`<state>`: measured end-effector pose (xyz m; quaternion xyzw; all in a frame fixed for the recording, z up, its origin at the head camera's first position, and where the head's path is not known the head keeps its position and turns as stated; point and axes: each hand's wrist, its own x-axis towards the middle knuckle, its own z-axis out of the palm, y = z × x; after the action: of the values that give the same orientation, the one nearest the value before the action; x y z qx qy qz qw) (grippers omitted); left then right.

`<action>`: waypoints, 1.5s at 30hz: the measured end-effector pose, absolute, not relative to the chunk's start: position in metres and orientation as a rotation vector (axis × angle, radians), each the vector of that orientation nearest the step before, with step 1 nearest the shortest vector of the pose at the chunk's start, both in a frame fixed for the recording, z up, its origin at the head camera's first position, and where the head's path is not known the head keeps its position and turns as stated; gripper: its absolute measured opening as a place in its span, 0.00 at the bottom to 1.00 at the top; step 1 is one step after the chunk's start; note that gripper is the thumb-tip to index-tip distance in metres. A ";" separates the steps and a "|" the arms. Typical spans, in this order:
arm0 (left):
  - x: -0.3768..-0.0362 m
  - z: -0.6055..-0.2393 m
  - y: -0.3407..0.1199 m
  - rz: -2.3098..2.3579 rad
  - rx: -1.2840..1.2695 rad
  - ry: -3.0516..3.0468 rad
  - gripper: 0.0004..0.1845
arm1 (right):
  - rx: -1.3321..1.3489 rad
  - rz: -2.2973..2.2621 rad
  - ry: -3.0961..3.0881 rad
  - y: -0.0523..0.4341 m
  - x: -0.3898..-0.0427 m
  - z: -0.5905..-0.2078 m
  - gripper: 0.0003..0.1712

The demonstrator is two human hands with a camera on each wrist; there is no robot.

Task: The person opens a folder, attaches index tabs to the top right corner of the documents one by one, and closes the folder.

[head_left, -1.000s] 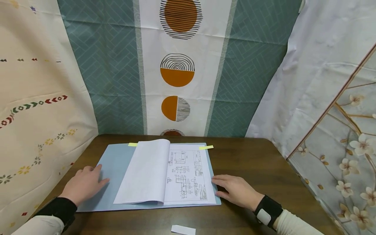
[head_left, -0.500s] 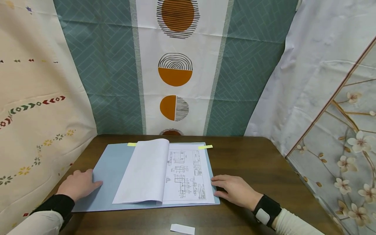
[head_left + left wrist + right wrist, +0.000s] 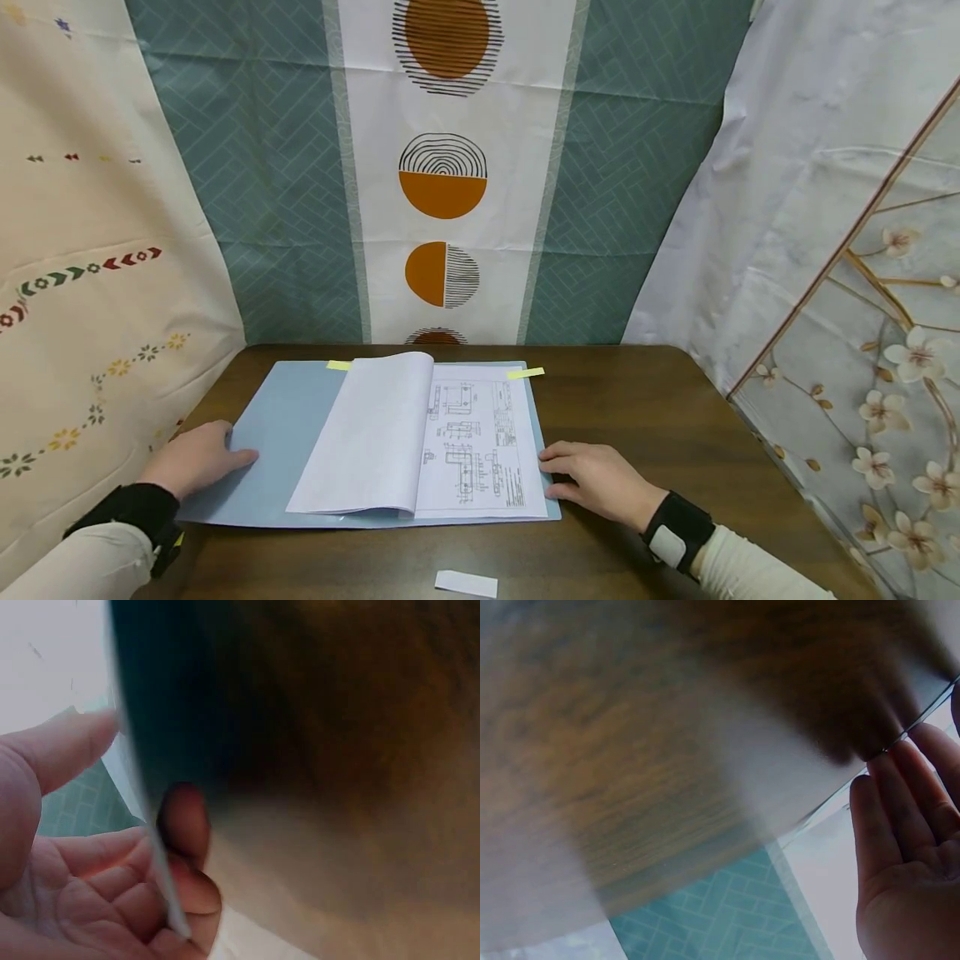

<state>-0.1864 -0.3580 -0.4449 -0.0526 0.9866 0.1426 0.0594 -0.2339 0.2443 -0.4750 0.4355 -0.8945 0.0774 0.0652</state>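
Observation:
A light blue folder (image 3: 292, 400) lies spread on the table, with white sheets inside. One sheet (image 3: 367, 433) is turned over to the left, its blank side up. Beside it shows a printed technical drawing (image 3: 480, 442). My left hand (image 3: 193, 458) pinches the left cover's outer edge. In the left wrist view its thumb (image 3: 79, 746) is on one side of the cover and curled fingers (image 3: 187, 832) are on the other. At the folder's right edge rests my right hand (image 3: 596, 479), with straight fingers (image 3: 877, 817) touching the edge in the right wrist view.
Yellow tabs (image 3: 525, 373) stick out at the folder's top edge. A small white paper strip (image 3: 467, 583) lies on the brown table (image 3: 622, 400) near the front. Patterned cloths (image 3: 442, 192) hang behind and at both sides.
My left hand has shifted left to the cover's outer edge and taken hold of it; that edge looks slightly raised. The right hand stays in place. The head view has turned slightly.

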 end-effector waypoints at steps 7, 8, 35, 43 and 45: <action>-0.193 -0.421 -0.360 0.481 -0.080 3.134 0.33 | 1.298 0.243 -2.719 0.245 -0.235 -0.474 0.24; -0.193 -0.418 -0.361 0.504 -0.065 3.152 0.30 | 1.291 0.248 -2.729 0.245 -0.235 -0.474 0.24; -0.180 -0.362 -0.313 1.624 0.396 2.709 0.35 | 1.301 0.255 -2.743 0.244 -0.237 -0.471 0.24; -0.188 -0.367 -0.276 1.549 0.461 2.724 0.30 | 1.318 0.256 -2.729 0.243 -0.236 -0.473 0.24; -0.191 -0.370 -0.268 1.531 0.461 2.710 0.30 | 1.315 0.253 -2.733 0.243 -0.236 -0.473 0.24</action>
<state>-0.1906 -0.2680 -0.3699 0.1465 0.8613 0.4865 -0.0023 -0.2360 0.2427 -0.4735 0.4314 -0.8970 0.0830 0.0490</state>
